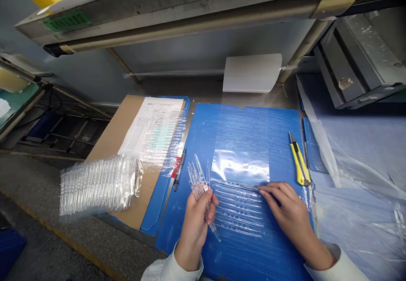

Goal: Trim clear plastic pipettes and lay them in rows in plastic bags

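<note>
My left hand (197, 219) is closed around a small bundle of clear plastic sticks (198, 174), slim and pointed, fanned out above and below the fist. With thumb and fingertips, my right hand (287, 205) pinches the right end of a clear plastic stick (239, 185) at the top of a row. Below it lie several more sticks (239, 218), side by side, with round shapes along their middles. A flat clear plastic bag (241, 166) lies just beyond the row. All of these rest on a blue mat (193, 234).
A yellow utility knife (300, 162) lies at the right and a pen (180, 170) at the left. Filled bags (98, 183) and a printed sheet (136, 128) sit on cardboard (111, 122). A metal shelf (190, 8) overhangs the back; a metal machine (361, 56) stands right.
</note>
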`<state>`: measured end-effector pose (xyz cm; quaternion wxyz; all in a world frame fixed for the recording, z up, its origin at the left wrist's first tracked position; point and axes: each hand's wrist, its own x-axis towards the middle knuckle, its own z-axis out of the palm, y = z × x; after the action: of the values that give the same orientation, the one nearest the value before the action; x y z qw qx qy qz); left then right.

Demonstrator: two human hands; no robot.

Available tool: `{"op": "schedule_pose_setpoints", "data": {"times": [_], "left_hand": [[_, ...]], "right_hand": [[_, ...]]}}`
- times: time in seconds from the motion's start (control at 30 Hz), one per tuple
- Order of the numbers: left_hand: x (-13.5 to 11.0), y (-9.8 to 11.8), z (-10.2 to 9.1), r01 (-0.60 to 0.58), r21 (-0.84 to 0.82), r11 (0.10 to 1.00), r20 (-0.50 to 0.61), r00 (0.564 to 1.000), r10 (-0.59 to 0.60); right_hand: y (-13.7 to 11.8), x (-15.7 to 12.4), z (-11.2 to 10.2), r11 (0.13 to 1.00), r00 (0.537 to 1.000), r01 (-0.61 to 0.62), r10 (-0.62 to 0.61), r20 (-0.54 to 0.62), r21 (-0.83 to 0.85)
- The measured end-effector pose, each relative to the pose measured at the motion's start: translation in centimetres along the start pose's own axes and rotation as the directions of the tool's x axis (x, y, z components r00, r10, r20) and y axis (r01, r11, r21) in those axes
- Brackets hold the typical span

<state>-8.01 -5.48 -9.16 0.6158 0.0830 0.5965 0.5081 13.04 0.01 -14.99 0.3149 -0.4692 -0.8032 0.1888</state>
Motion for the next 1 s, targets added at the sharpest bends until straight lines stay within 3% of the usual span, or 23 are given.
{"op": "schedule_pose_setpoints", "data": {"times": [0.2, 0.33, 0.47, 0.6, 0.8, 0.9, 1.0], "left_hand": [[0.2, 0.0, -0.1, -0.017, 0.163, 0.986, 0.052, 0.999, 0.008], [0.3, 0.1, 0.2, 0.014, 0.387, 0.922, 0.139, 0.988, -0.074], [0.3, -0.2, 0.6, -0.075, 0.57, 0.818, 0.288, 0.951, -0.114], [0.4, -0.4, 0.5, -0.079, 0.584, 0.808, 0.325, 0.935, -0.143], [0.9, -0.2, 0.6, -0.022, 0.484, 0.875, 0.267, 0.956, -0.124], [1.2, 0.4, 0.6, -0.007, 0.341, 0.94, 0.108, 0.994, -0.032], [1.6, 1.1, -0.1, -0.061, 0.155, 0.986, -0.068, 0.995, 0.072]], "right_hand": [[0.5, -0.2, 0.1, 0.999, 1.0, 0.02, -0.019, 0.017, -0.041], [0.2, 0.0, -0.3, 0.993, 0.998, 0.049, -0.045, 0.045, -0.105], [-1.2, 0.9, -1.4, 0.997, 0.995, 0.061, -0.065, 0.08, 0.055], [-1.6, 1.9, -2.2, 0.981, 0.979, 0.135, -0.154, 0.134, 0.142], [-1.0, 2.4, -2.8, 0.981, 0.946, 0.134, -0.168, 0.278, 0.138], [-0.9, 2.3, -2.7, 0.984, 0.962, 0.166, -0.174, 0.209, 0.059], [-0.4, 1.9, -2.3, 0.987, 0.988, 0.148, -0.145, 0.053, -0.058]]}}
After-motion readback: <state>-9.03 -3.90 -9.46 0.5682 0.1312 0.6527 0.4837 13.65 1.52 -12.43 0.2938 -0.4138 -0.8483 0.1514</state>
